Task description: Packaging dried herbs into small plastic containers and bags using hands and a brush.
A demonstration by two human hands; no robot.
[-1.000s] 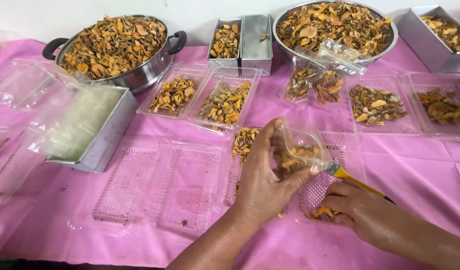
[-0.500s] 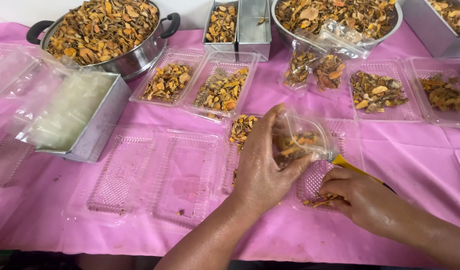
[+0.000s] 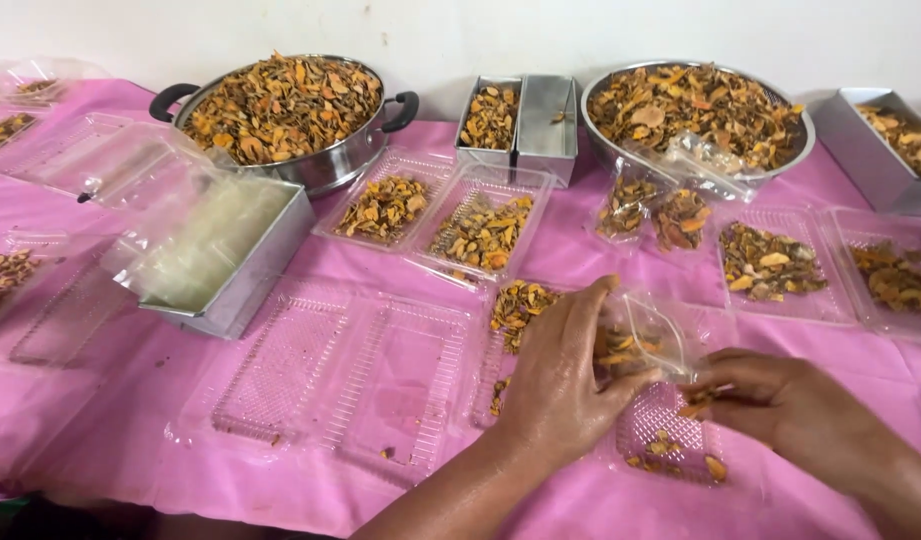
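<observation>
Two hands over clamshell tray [image 3: 670, 440], left hand [image 3: 560, 385] gripped clear bag [image 3: 645, 335], right hand [image 3: 780, 400] at 3 o'clock pinched dried orange slices [image 3: 695, 405].

left hand [image 3: 560, 385]: grips clear bag [image 3: 645, 340] | right hand [image 3: 780, 400]: pinches dried pieces [image 3: 695, 403] above clear tray [image 3: 670, 440]

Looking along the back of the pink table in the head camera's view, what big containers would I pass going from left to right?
Big steel pot with black handles heaped with dried orange-yellow pieces → pair of small steel tins, the left one filled → wide steel bowl of the same pieces → steel tin at the right edge.
</observation>
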